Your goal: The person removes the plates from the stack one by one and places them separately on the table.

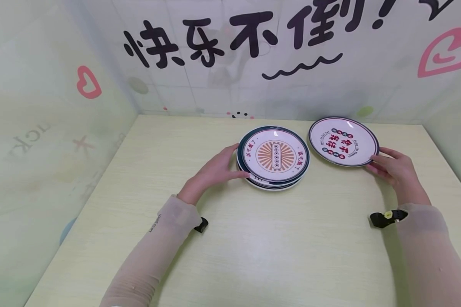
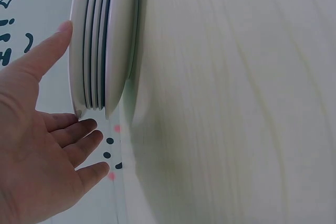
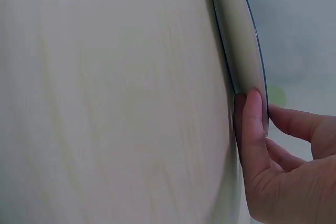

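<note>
A stack of several round plates (image 1: 275, 161) stands near the back of the table, the top one white with an orange sunburst print. My left hand (image 1: 219, 168) is at its left side, fingers spread, with the thumb at the rim. In the left wrist view the left hand (image 2: 50, 140) has loosely straight fingers beside the stacked plates (image 2: 97, 40). To the right, my right hand (image 1: 397, 168) pinches the rim of a white plate (image 1: 343, 143) with red lettering. The right wrist view shows this plate's pale underside (image 3: 239, 30), fingers (image 3: 253, 140) beneath it and the thumb above.
The pale wooden table (image 1: 276, 247) extends in front of the plates. A printed wall (image 1: 223, 94) closes off the back, and another panel (image 1: 53, 170) bounds the left side. Black wrist straps (image 1: 386, 217) sit at the cuffs.
</note>
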`<state>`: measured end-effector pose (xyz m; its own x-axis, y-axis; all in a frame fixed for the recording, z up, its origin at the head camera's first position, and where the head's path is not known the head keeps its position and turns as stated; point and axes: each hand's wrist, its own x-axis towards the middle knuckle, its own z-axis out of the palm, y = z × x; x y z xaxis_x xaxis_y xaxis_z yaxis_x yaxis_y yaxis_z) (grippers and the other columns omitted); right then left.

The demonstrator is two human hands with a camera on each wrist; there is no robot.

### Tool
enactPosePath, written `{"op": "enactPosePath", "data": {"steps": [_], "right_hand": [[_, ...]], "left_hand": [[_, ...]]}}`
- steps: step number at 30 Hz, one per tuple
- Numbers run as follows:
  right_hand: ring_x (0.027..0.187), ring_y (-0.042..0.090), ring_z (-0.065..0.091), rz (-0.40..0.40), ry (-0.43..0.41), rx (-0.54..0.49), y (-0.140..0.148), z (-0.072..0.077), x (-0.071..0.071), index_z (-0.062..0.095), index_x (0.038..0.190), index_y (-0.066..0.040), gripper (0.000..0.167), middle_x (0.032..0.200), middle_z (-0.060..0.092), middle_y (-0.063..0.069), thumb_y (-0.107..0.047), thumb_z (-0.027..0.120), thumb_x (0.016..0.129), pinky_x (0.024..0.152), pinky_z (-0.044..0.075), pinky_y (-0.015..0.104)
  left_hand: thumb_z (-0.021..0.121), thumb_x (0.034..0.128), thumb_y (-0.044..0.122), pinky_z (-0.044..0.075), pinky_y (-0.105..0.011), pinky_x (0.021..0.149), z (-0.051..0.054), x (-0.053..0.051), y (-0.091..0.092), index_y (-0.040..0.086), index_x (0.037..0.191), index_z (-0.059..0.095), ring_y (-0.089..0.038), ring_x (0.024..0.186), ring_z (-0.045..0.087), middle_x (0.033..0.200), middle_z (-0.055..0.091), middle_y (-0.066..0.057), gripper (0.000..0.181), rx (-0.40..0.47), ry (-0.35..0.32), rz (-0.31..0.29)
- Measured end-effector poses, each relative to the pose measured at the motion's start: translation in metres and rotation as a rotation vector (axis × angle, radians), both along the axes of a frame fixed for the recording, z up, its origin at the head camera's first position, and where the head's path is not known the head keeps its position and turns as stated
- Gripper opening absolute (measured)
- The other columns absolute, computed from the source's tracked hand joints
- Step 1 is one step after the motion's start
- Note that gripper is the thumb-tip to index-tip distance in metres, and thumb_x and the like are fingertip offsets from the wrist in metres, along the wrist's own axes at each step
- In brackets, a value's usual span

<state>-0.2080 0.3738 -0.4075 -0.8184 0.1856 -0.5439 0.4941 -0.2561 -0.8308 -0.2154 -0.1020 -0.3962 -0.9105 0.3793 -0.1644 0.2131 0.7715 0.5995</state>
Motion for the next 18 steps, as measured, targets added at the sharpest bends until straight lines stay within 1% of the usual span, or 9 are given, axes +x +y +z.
{"op": "enactPosePath", "data": {"steps": [4,10,12,14,15,16,18], "right_hand": [[0.067,0.007,0.071,0.006,0.006,-0.004,-0.0005,0.0001,0.0007,0.027,0.156,-0.026,0.076,0.071,0.070,-0.008,-0.004,0.065,0.093,0.067,0.063,0.023],[0.069,0.006,0.071,0.023,-0.005,0.011,0.0004,0.0009,0.0012,0.016,0.161,-0.024,0.085,0.072,0.069,-0.009,-0.006,0.065,0.094,0.068,0.063,0.021],[0.069,0.005,0.071,0.029,-0.003,0.011,0.0010,0.0013,0.0020,0.012,0.162,-0.022,0.087,0.072,0.069,-0.008,-0.006,0.065,0.094,0.069,0.063,0.021],[0.070,0.005,0.071,0.033,0.008,-0.003,0.0016,0.0018,0.0033,0.011,0.162,-0.021,0.088,0.073,0.070,-0.007,-0.006,0.065,0.094,0.070,0.063,0.021],[0.071,0.005,0.071,0.034,0.014,-0.012,0.0020,0.0019,0.0039,0.013,0.161,-0.021,0.087,0.074,0.070,-0.007,-0.005,0.065,0.094,0.071,0.063,0.021],[0.071,0.006,0.072,0.033,0.021,-0.021,0.0021,0.0020,0.0045,0.018,0.160,-0.023,0.083,0.074,0.071,-0.006,-0.005,0.065,0.094,0.071,0.063,0.021],[0.072,0.007,0.072,0.035,0.031,-0.030,0.0025,0.0021,0.0057,0.033,0.151,-0.024,0.069,0.074,0.072,-0.004,-0.004,0.066,0.093,0.072,0.063,0.021]], "left_hand": [[0.077,0.0816,0.054,0.023,-0.043,0.128,0.0007,0.0002,0.0002,0.013,0.160,0.019,-0.025,0.155,0.022,0.166,0.024,-0.007,0.106,-0.004,0.000,0.001],[0.077,0.0814,0.055,0.023,-0.043,0.128,0.0002,-0.0003,0.0003,0.014,0.160,0.019,-0.025,0.155,0.022,0.166,0.025,-0.006,0.106,0.002,0.003,-0.004],[0.077,0.0812,0.055,0.024,-0.043,0.128,-0.0001,-0.0006,0.0004,0.013,0.160,0.020,-0.025,0.154,0.022,0.166,0.025,-0.006,0.106,0.004,0.005,-0.006],[0.077,0.0812,0.054,0.024,-0.042,0.128,-0.0001,-0.0007,0.0004,0.013,0.160,0.020,-0.025,0.154,0.023,0.166,0.025,-0.007,0.106,0.004,0.006,-0.007],[0.077,0.0811,0.054,0.024,-0.042,0.128,-0.0001,-0.0008,0.0005,0.013,0.160,0.020,-0.025,0.154,0.023,0.166,0.026,-0.007,0.106,0.003,0.007,-0.008],[0.077,0.0811,0.055,0.024,-0.042,0.128,0.0001,-0.0007,0.0005,0.013,0.160,0.020,-0.025,0.154,0.023,0.166,0.026,-0.007,0.106,0.000,0.007,-0.008],[0.077,0.0811,0.054,0.024,-0.043,0.127,0.0003,-0.0006,0.0004,0.012,0.160,0.020,-0.025,0.154,0.023,0.166,0.025,-0.007,0.106,-0.003,0.005,-0.005]]}}
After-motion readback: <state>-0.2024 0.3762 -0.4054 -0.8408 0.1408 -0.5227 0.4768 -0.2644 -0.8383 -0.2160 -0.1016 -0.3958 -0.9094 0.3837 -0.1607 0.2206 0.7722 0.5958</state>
